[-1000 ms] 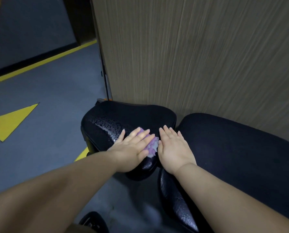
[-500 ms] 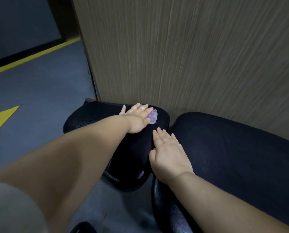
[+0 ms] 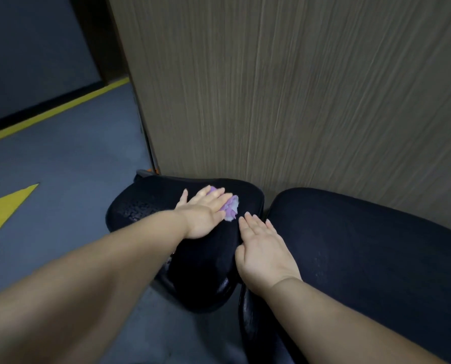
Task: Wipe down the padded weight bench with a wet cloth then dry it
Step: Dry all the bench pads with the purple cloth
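The black padded bench shows two cushions: a small seat pad point(image 3: 150, 206) at centre and a long back pad point(image 3: 363, 248) to the right. My left hand point(image 3: 203, 214) lies flat with straight fingers on a purple cloth point(image 3: 231, 209), pressing it onto the far part of the seat pad. Most of the cloth is hidden under the palm. My right hand point(image 3: 263, 253) rests flat with straight fingers on the seat pad's right edge, by the gap between the pads. The seat pad's left side glistens wet.
A wood-grain wall panel point(image 3: 297, 101) rises directly behind both pads. To the left is grey floor point(image 3: 61, 166) with a yellow stripe point(image 3: 53, 111) and a yellow triangle point(image 3: 6, 206). Dark bench frame parts sit under the pads at bottom centre.
My left hand pushed the cloth from the seat pad's near edge out to its far part, then drew back slightly. My right hand stayed flat at the pad's right edge.
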A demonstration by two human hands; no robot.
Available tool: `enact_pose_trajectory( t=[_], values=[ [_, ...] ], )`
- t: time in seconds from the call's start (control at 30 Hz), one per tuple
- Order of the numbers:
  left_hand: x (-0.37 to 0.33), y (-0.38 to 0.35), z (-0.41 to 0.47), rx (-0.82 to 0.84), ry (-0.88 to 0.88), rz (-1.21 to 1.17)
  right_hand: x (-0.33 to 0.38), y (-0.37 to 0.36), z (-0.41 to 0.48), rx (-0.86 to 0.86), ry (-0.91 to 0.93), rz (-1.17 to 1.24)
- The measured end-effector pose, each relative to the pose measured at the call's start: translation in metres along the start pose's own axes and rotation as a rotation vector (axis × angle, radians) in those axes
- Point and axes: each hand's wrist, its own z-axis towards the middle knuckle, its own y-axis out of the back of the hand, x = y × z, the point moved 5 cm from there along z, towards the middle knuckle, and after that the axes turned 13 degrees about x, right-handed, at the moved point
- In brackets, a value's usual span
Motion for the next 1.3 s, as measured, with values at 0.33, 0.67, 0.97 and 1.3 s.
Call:
enact_pose_trajectory(
  t=[0.33, 0.67, 0.97, 1.3],
  values=[
    [0.019, -0.082, -0.119, 0.035, -0.048, 0.033, 0.004, 0.003, -0.005, -0.033, 0.004, -0.005],
    [0.015, -0.069, -0.095, -0.047, -0.042, -0.022, 0.010, -0.003, 0.000, 0.019, 0.109, -0.108],
    [0.018, -0.025, -0.031, -0.060, 0.005, -0.043, 0.005, -0.007, 0.005, 0.012, 0.074, -0.139],
    [0.023, 0.019, 0.034, -0.035, 0.115, -0.055, 0.004, -0.009, 0.013, 0.046, 0.062, -0.189]
  ],
)
